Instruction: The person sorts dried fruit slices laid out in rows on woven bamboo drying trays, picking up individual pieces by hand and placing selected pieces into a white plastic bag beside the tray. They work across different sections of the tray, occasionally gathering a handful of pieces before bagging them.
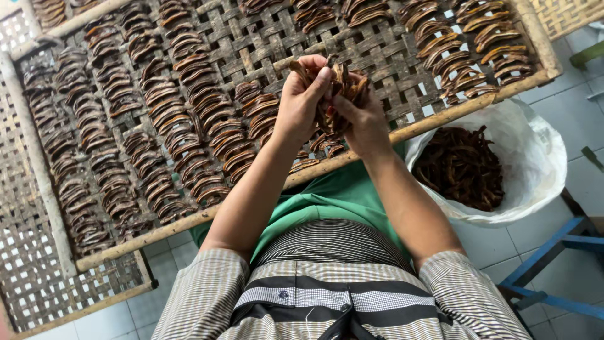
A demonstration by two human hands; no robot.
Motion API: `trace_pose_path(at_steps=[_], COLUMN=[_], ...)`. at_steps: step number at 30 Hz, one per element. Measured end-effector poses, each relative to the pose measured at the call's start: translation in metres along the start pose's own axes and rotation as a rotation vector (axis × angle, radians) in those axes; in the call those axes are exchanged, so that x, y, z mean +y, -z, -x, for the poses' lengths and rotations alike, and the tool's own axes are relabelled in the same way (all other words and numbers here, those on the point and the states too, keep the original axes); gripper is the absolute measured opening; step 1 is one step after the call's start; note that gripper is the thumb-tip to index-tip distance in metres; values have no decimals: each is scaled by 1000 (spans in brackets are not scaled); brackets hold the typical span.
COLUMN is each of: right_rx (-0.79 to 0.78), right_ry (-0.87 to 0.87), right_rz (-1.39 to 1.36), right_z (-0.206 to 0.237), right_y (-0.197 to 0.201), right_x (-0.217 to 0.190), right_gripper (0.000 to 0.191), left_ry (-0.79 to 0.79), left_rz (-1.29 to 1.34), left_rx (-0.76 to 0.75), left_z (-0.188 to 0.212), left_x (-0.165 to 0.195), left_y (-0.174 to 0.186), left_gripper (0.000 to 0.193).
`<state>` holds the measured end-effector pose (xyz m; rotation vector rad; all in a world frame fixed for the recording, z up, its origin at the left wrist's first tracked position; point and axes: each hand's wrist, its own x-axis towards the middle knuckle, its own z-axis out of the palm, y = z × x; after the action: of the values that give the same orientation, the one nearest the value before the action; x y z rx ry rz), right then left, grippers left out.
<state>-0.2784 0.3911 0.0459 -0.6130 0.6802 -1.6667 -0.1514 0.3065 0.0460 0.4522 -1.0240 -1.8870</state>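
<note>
Both hands are raised together over the near edge of a woven bamboo tray (390, 56). The left hand (302, 101) and right hand (362, 119) are each closed around one shared bunch of dried brown curved strips (340, 85), fingers pinching its top. The tray carries many rows of the same strips (182, 119), overlapped; too many to count. One white plastic bag (535, 157) at the right holds a loose heap of darker strips (462, 167). A second woven tray (38, 289) lies beneath
</note>
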Motion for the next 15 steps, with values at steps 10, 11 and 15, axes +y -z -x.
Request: trace_pose_path(at_steps=[10,11,15], right_rx=[-22,70,302], right_ry=[-57,-86,-209], right_rz=[99,197,533], right_z=[41,53,107], right_y=[61,76,157], right_x=[-61,-75,-131], right_gripper=[27,30,33], left_ry=[-154,-160,-18], left_rz=[-28,-9,-266], left_rx=[-26,-18,-236], left_z=[-17,-21,-24], left_x=[-1,-2,-42], left_y=[-70,-79,-113], left_gripper=[11,10,11])
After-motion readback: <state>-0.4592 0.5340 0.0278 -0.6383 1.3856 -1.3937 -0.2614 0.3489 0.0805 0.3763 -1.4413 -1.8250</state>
